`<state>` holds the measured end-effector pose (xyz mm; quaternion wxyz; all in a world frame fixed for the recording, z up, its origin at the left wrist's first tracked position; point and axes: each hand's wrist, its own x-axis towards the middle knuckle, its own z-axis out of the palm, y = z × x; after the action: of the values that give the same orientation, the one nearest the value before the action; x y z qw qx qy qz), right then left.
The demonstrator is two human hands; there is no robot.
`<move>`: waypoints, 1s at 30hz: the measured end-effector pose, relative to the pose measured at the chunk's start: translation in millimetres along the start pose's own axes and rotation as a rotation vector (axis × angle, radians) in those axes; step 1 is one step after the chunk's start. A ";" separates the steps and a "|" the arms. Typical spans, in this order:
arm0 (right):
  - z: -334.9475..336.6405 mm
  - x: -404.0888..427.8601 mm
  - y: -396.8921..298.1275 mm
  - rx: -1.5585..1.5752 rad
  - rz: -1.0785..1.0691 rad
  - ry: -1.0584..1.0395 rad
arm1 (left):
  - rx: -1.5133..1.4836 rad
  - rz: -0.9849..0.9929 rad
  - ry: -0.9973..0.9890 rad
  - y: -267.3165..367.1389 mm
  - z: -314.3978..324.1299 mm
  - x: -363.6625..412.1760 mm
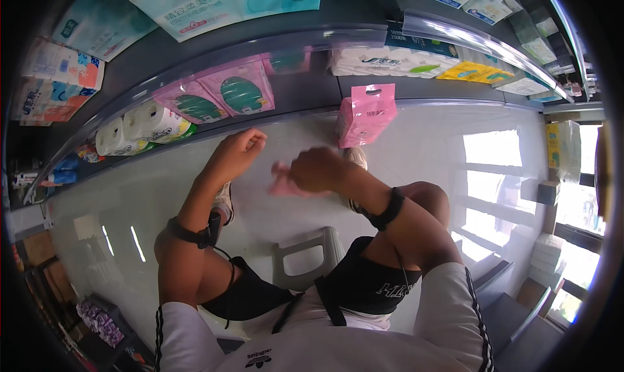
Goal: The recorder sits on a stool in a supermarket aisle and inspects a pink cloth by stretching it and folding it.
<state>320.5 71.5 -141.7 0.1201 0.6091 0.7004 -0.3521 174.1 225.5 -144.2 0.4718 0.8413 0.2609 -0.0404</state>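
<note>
My right hand (319, 169) is shut on a crumpled pink cloth (285, 179), blurred by motion, above the pale floor between my knees. To its left, my left hand (239, 152) hangs near the lower shelf edge with fingers curled in; nothing shows in it. A pink carry pack (368, 121) with a handle cut-out stands before the lower shelf, just beyond my right shoe (357, 157). On that shelf (307, 92), pink packs with dark green ovals (241, 92) sit beyond my left hand. White paper rolls (146, 123) in printed wrap are left of them.
A grey plastic stool (307, 255) is beneath me. Clear shelf-edge strips (341, 36) run across the front. Higher up lie large teal tissue packs (229, 4). White roll packs (385, 60) and a yellow pack (475, 71) line the lower shelf on the right.
</note>
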 end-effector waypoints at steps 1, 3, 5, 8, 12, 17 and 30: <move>-3.5 -4.3 7.3 -0.015 0.184 0.387 | -0.001 0.001 0.000 0.0 1.2 -1.3; -12.2 -17.0 24.9 -0.063 0.261 0.307 | 0.032 0.012 -0.066 -1.7 4.1 -0.8; -15.6 -22.4 30.9 -0.114 0.337 0.232 | 0.015 0.006 -0.084 0.0 9.2 -1.0; -7.2 -18.5 19.9 -0.109 0.260 0.078 | 0.013 0.016 -0.106 3.8 11.5 -1.1; 12.3 -13.9 12.4 -0.111 0.223 0.313 | 0.053 0.050 -0.123 2.6 13.0 0.3; 0.9 -11.3 25.2 -0.090 0.305 0.245 | 0.140 0.054 -0.133 0.0 14.7 0.0; -23.7 -29.2 23.8 0.033 0.099 -0.095 | -0.261 -0.027 0.114 9.6 -21.5 -1.1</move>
<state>355.6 64.5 -115.4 0.1603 0.6276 0.6570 -0.3859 173.9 238.6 -124.5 0.5608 0.7702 0.3017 0.0355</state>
